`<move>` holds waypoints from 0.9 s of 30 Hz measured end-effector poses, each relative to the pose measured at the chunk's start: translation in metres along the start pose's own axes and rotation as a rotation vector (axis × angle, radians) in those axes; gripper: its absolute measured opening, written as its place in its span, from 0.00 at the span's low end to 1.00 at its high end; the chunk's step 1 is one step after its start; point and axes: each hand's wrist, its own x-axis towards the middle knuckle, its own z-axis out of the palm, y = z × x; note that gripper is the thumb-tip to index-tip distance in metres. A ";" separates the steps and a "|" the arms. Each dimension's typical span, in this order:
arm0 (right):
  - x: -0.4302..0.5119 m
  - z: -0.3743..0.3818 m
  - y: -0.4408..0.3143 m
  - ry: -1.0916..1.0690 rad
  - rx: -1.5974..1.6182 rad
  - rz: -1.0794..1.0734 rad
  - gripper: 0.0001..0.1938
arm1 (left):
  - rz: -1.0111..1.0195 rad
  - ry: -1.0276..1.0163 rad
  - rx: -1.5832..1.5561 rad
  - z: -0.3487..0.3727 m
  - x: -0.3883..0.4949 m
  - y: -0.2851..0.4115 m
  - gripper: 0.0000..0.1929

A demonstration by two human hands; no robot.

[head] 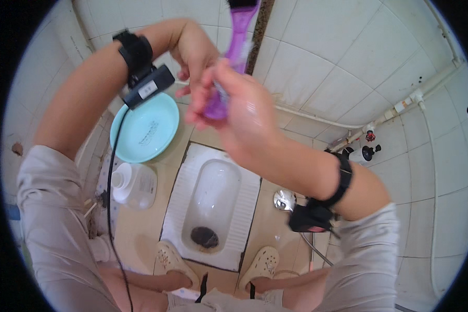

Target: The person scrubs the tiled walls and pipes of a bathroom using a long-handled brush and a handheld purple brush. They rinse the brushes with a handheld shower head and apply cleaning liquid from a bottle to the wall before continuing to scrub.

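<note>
My right hand [245, 105] grips the handle of a translucent purple plastic brush [240, 29]. The dark bristles of the brush point up and are cut off by the top of the view; the handle's butt end shows below my fingers. Behind it, my left hand [197, 48] hangs bent at the wrist, with its fingers pointing down. Some of those fingers are hidden by my right hand, so I cannot tell whether they touch the handle. Both hands are above the far end of a white ceramic squat toilet [253, 171] set into the floor.
A light blue plastic basin [163, 144] and a white plastic jug [134, 187] stand left of the toilet. To the right lie a chrome shower head [284, 199] and its hose. A pipe with a red valve handle [370, 135] runs along the tiled wall. A black cable [110, 187] hangs from my left wrist device.
</note>
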 end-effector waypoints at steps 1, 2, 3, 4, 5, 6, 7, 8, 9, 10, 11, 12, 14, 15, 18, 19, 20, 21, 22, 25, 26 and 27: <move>0.014 -0.002 0.013 0.018 0.061 -0.014 0.16 | -0.054 0.108 -0.006 0.004 0.025 -0.019 0.31; 0.026 -0.007 0.020 0.056 0.077 -0.002 0.16 | 0.005 0.085 0.031 0.010 0.049 -0.034 0.32; 0.038 -0.009 0.026 0.131 0.125 -0.008 0.16 | 0.027 0.141 0.035 0.023 0.079 -0.041 0.34; 0.046 -0.012 0.029 0.182 0.172 -0.004 0.16 | 0.090 0.216 0.034 0.042 0.114 -0.040 0.35; 0.055 -0.013 0.028 0.308 0.201 -0.029 0.16 | 0.201 0.311 0.026 0.065 0.152 -0.029 0.37; 0.062 -0.013 0.028 0.311 0.188 -0.022 0.16 | 0.330 0.400 0.044 0.088 0.192 -0.008 0.39; 0.069 -0.012 0.026 0.341 0.157 -0.041 0.15 | 0.684 0.498 0.036 0.109 0.238 0.027 0.45; 0.075 -0.009 0.025 0.385 0.121 -0.026 0.14 | 1.053 0.714 0.153 0.130 0.272 0.063 0.51; 0.082 -0.005 0.024 0.344 0.037 -0.078 0.12 | 1.085 0.610 0.001 0.152 0.298 0.097 0.52; 0.090 -0.001 0.023 0.320 -0.043 -0.094 0.10 | 1.088 0.435 -0.202 0.175 0.315 0.137 0.54; 0.097 0.004 0.023 0.296 -0.126 -0.101 0.08 | 1.522 0.343 -0.381 0.189 0.321 0.173 0.44; 0.107 0.006 0.021 0.297 -0.199 -0.134 0.07 | 1.530 0.309 -0.365 0.194 0.319 0.181 0.39; 0.126 0.005 0.015 0.297 -0.349 -0.105 0.08 | 1.566 0.220 -0.342 0.203 0.299 0.199 0.30; 0.134 0.000 0.010 0.271 -0.410 -0.117 0.08 | 1.586 0.180 -0.328 0.204 0.284 0.199 0.27; 0.144 -0.033 -0.007 0.232 -0.793 -0.095 0.06 | 1.447 0.355 -0.439 0.209 0.263 0.144 0.14; 0.140 -0.050 -0.014 0.221 -0.959 -0.103 0.05 | 1.358 0.281 -0.544 0.208 0.266 0.116 0.15; 0.131 -0.069 -0.020 0.136 -1.100 -0.074 0.05 | 1.193 0.214 -0.644 0.208 0.274 0.089 0.17; 0.117 -0.089 -0.023 0.107 -1.254 -0.056 0.06 | 1.116 0.253 -0.815 0.215 0.284 0.069 0.18; 0.099 -0.112 -0.023 0.074 -1.335 0.005 0.07 | 0.897 0.295 -0.982 0.220 0.296 0.052 0.20; 0.026 -0.185 -0.014 0.133 -1.714 0.053 0.17 | 0.684 0.488 -0.712 0.231 0.325 0.028 0.21; 0.001 -0.210 -0.009 0.145 -1.680 0.121 0.18 | 0.605 0.490 -0.620 0.234 0.329 0.027 0.20; -0.021 -0.235 -0.005 0.209 -1.674 0.299 0.20 | 0.556 0.465 -0.547 0.237 0.329 0.027 0.19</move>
